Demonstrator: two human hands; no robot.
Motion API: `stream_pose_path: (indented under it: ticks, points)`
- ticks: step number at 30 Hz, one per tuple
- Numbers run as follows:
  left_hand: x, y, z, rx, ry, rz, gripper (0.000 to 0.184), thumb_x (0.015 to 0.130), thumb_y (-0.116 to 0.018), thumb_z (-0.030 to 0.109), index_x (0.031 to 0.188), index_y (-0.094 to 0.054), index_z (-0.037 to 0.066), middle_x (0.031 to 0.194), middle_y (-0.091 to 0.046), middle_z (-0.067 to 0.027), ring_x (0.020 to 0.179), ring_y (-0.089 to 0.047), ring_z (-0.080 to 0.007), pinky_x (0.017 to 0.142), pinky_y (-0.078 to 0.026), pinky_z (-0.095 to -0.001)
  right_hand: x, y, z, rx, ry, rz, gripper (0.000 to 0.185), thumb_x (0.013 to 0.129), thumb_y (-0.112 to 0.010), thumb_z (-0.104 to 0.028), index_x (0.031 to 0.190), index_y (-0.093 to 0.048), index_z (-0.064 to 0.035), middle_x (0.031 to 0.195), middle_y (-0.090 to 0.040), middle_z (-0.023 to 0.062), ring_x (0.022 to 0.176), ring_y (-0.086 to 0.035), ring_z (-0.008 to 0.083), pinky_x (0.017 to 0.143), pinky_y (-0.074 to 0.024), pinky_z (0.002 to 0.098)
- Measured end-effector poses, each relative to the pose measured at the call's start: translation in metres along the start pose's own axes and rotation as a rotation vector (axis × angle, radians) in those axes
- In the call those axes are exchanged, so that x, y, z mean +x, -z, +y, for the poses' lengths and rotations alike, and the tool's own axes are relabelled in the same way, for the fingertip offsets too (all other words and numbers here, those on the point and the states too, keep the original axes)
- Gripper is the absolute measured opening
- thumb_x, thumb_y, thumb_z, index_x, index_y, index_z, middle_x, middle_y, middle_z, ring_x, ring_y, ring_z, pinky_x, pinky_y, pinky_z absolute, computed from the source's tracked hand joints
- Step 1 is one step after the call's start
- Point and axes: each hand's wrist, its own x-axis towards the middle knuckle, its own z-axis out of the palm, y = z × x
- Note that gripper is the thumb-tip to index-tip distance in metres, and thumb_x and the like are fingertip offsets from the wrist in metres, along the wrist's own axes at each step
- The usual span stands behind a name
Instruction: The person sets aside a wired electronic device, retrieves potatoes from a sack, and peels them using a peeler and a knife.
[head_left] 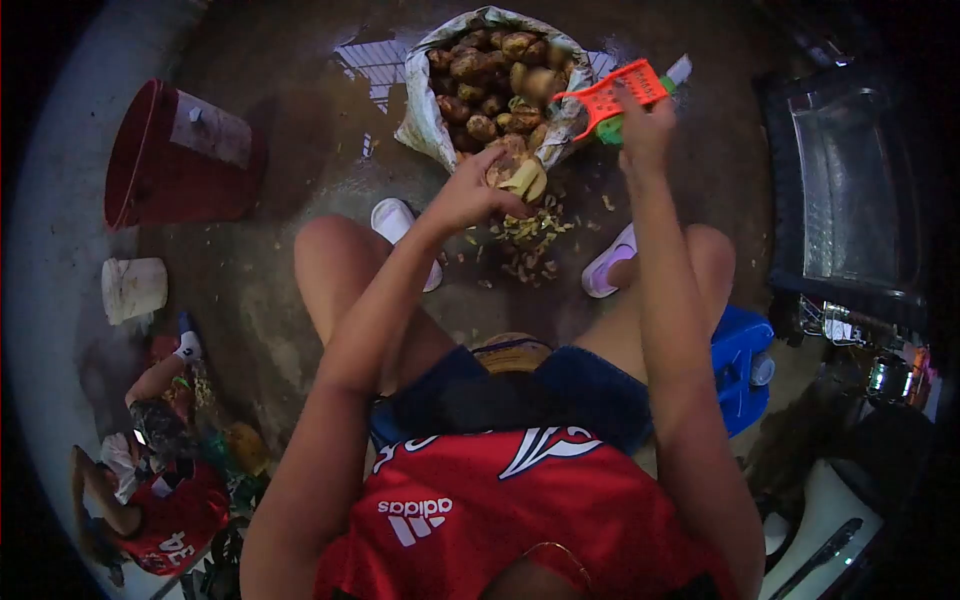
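Observation:
A partly peeled potato (pixel 522 180), pale yellow where the skin is off, sits in my left hand (pixel 478 190), with the fingers curled round it. My right hand (pixel 645 125) is closed on an orange peeler (pixel 607 98), raised to the right of the sack. Something green (pixel 610 130) shows just below the peeler. An open white sack (pixel 425 130) full of brown, unpeeled potatoes (pixel 482 68) stands beyond my hands. Yellow and brown peelings (pixel 535 228) lie on the wet floor between my feet.
A large red bucket (pixel 180 155) and a small white bucket (pixel 135 290) are at the left. Another person (pixel 175 510) in red is at the lower left. A blue container (pixel 740 365) is by my right knee; a dark framed object (pixel 850 180) lies at the right.

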Motion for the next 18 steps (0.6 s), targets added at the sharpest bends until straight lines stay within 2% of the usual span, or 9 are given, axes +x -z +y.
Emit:
stream_pose_path:
  ticks: [3, 9, 12, 15, 18]
  points:
    - [-0.004, -0.005, 0.014, 0.148, -0.101, 0.096, 0.051, 0.060, -0.070, 0.005, 0.105, -0.047, 0.004, 0.077, -0.057, -0.0024, 0.059, -0.053, -0.0093, 0.050, -0.042, -0.0213, -0.015, -0.007, 0.001, 0.049, -0.061, -0.139, 0.024, 0.078, -0.059, -0.002, 0.100, -0.051, 0.0004, 0.091, -0.059, 0.0090, 0.080, -0.060, 0.0152, 0.069, -0.0492, 0.0268]
    - [0.006, -0.004, -0.007, -0.161, -0.204, 0.019, 0.050, 0.061, -0.070, 0.005, 0.105, -0.047, 0.005, 0.089, -0.056, -0.0016, 0.078, -0.053, -0.0077, 0.065, -0.045, -0.0216, -0.042, -0.024, 0.017, -0.267, -0.038, -0.274, 0.025, 0.079, -0.058, -0.002, 0.102, -0.050, 0.0014, 0.093, -0.059, 0.0077, 0.082, -0.059, 0.0130, 0.072, -0.0486, 0.0262]
    - [0.012, -0.002, -0.012, -0.075, -0.277, 0.015, 0.049, 0.062, -0.071, 0.004, 0.104, -0.048, 0.005, 0.092, -0.055, -0.0012, 0.083, -0.053, -0.0083, 0.070, -0.045, -0.0229, -0.040, -0.028, 0.021, -0.224, 0.082, -0.234, 0.025, 0.074, -0.066, -0.013, 0.090, -0.054, 0.0011, 0.078, -0.061, 0.0084, 0.069, -0.059, 0.0123, 0.062, -0.0477, 0.0273]
    - [0.013, -0.003, -0.015, -0.139, -0.218, 0.008, 0.049, 0.062, -0.072, 0.004, 0.105, -0.048, 0.005, 0.092, -0.055, -0.0011, 0.085, -0.053, -0.0086, 0.074, -0.044, -0.0242, -0.043, -0.028, 0.011, -0.225, 0.091, -0.237, 0.024, 0.074, -0.066, -0.013, 0.090, -0.054, 0.0013, 0.079, -0.062, 0.0092, 0.069, -0.060, 0.0132, 0.062, -0.0477, 0.0281]
    - [0.009, 0.000, -0.011, -0.007, -0.184, 0.049, 0.050, 0.061, -0.072, 0.003, 0.104, -0.047, 0.004, 0.093, -0.055, -0.0015, 0.087, -0.052, -0.0092, 0.078, -0.043, -0.0251, -0.044, -0.030, 0.011, -0.273, 0.164, -0.227, 0.023, 0.074, -0.065, -0.012, 0.089, -0.054, 0.0012, 0.078, -0.062, 0.0101, 0.069, -0.060, 0.0138, 0.063, -0.0478, 0.0285]
